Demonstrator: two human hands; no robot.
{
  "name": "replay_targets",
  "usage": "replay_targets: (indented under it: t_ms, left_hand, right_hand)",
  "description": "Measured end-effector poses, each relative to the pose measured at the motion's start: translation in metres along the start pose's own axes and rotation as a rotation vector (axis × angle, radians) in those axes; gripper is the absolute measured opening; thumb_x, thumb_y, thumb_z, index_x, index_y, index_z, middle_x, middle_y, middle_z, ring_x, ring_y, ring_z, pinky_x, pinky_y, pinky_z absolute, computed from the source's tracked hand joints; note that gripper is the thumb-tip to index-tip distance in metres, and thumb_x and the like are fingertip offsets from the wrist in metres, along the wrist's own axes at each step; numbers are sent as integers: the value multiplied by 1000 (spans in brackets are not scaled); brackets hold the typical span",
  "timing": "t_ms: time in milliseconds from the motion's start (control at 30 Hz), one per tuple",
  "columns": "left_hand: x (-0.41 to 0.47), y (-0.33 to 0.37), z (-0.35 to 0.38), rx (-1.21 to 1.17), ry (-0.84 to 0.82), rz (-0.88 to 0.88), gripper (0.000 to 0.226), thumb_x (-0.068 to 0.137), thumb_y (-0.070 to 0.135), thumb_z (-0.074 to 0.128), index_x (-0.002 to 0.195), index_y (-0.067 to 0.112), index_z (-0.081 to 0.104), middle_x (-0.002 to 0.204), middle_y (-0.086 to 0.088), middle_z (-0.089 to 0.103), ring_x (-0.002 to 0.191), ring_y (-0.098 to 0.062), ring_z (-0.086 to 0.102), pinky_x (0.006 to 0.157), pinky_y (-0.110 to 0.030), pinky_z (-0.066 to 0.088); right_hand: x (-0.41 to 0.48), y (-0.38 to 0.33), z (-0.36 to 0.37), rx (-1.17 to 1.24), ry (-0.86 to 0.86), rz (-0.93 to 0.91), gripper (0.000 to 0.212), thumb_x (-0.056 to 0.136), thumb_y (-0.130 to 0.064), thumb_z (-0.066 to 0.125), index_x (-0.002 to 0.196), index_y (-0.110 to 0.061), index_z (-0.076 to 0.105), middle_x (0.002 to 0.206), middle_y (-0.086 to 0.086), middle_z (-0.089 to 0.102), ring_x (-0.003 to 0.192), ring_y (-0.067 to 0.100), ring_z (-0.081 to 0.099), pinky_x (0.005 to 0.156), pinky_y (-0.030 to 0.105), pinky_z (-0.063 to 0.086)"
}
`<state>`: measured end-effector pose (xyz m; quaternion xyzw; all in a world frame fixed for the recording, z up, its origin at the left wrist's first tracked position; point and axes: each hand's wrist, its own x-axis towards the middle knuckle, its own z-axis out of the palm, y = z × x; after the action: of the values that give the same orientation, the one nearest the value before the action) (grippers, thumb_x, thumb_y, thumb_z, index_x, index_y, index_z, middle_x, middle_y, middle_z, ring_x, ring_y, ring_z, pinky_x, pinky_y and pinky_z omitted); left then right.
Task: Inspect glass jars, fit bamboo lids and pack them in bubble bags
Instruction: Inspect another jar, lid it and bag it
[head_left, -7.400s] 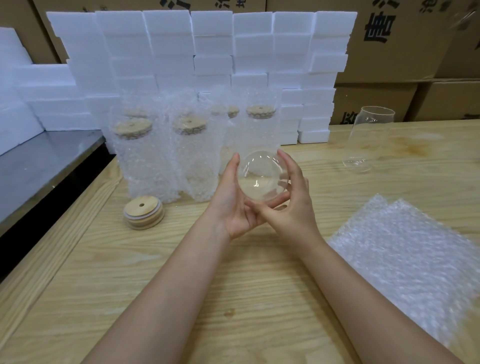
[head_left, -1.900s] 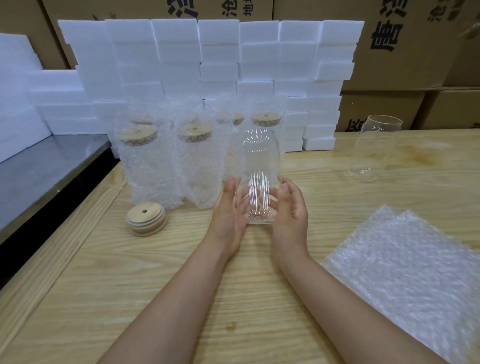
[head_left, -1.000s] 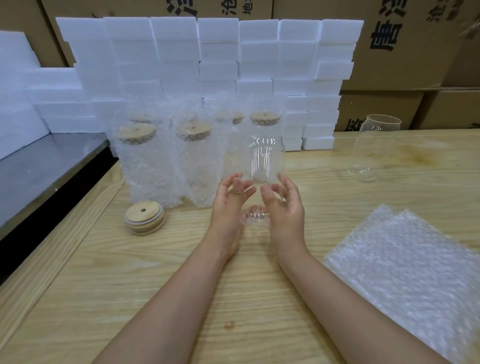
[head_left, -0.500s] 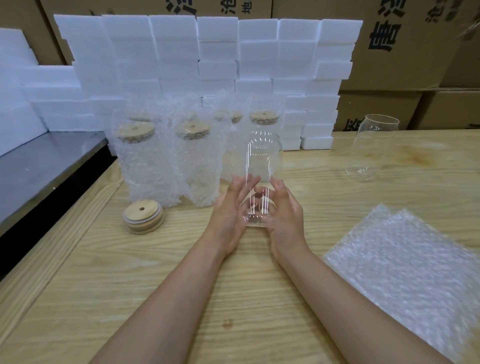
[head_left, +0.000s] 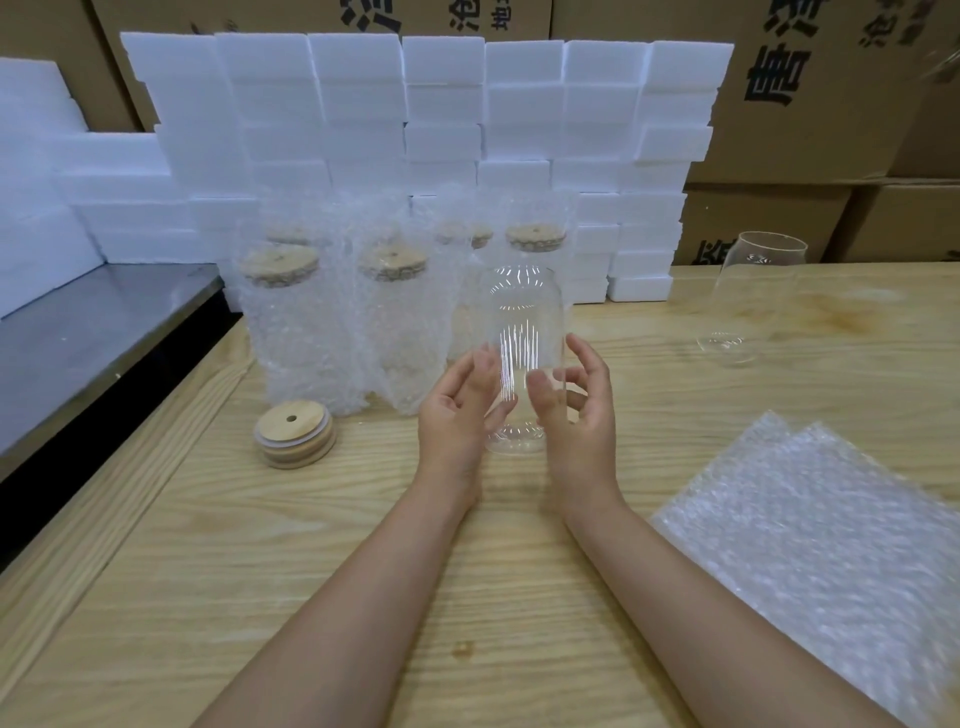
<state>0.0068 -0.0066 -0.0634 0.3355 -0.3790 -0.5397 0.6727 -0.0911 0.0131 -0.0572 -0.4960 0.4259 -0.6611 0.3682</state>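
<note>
A clear glass jar (head_left: 524, 322) without a lid stands upright at the middle of the wooden table (head_left: 363, 545). My left hand (head_left: 457, 410) holds its lower left side, thumb in front and fingers curled against the glass. My right hand (head_left: 579, 415) holds the lower right side, its thumb across the front and its fingers behind. A small stack of bamboo lids (head_left: 293, 434) with a hole in the top lies to the left. Flat bubble bags (head_left: 831, 545) lie to the right. Several lidded jars in bubble bags (head_left: 296, 332) stand behind.
A second bare glass jar (head_left: 753, 296) stands at the far right. A wall of white foam blocks (head_left: 441, 104) backs the table, with cardboard boxes (head_left: 810, 104) behind it. A grey metal surface (head_left: 78, 332) borders the table on the left.
The jar went from tipped with its base toward me to upright. My fingers have since shifted around its lower part, loosening and closing again, while it stays in the same spot.
</note>
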Motion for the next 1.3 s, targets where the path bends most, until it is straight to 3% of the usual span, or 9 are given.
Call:
replay_targets:
  t_ms: [133,267,367,500,633,933,1100,1200,1300]
  left_hand:
    - [-1,0,0,5,-6,36,58,59,47,73,110,20,64,97,17,74,100,-5,67,75,-20,55]
    - [-1,3,2,-31,28,18,83,60,57,72,129,15,54,121,-2,68,106,-12,67,85,-27,56]
    - [1,3,2,-32,35,-56,72,69,60,58,128,19,53,121,-8,67,106,-13,68,87,-25,56]
    - [7,-1,-3,-44,-18,-177,46,98,51,31,120,17,53,108,-4,73,102,-13,69,81,-27,55]
    - [6,1,0,18,-103,-186,47,89,54,40,112,18,59,109,3,72,98,-8,69,69,-22,56]
    - [-1,1,4,124,-76,-39,40,85,53,42,107,26,61,107,11,72,103,-2,66,93,-37,53]
    - [-4,0,9,165,1,70,26,96,39,43,111,26,59,115,4,66,97,-10,69,77,-35,59]
    - [-8,-3,9,281,43,186,39,91,48,51,120,23,57,114,7,65,95,-13,70,73,-34,60]
    - [-10,-3,8,447,63,293,66,79,64,55,127,19,55,114,10,65,102,-15,67,84,-43,57]
  right_hand:
    - [0,5,-1,-16,-11,-46,60,68,-50,76,119,-50,45,116,0,49,94,10,52,72,12,48]
    - [4,5,-2,143,38,46,49,69,-46,74,113,-47,53,109,0,61,85,8,60,72,21,51]
    - [7,7,-3,274,71,151,42,75,-48,70,113,-35,58,98,-1,69,85,13,64,80,39,55]
    - [7,6,-1,406,63,216,32,91,-35,59,115,-16,55,90,6,70,76,20,64,58,31,53]
    - [9,5,-1,440,43,261,28,98,-29,49,119,-10,51,93,15,68,74,25,64,55,32,53]
    - [9,9,-1,225,86,177,18,99,-34,47,103,-25,63,102,1,70,82,11,62,78,39,53]
    - [9,7,0,173,169,125,10,94,-42,53,94,-38,62,101,-8,58,76,5,58,76,40,52]
    - [5,4,0,146,102,107,37,72,-65,60,99,-39,59,100,-11,58,81,0,59,70,20,49]
    - [4,5,2,110,17,114,54,66,-57,78,108,-37,50,115,7,54,92,8,58,78,30,55]
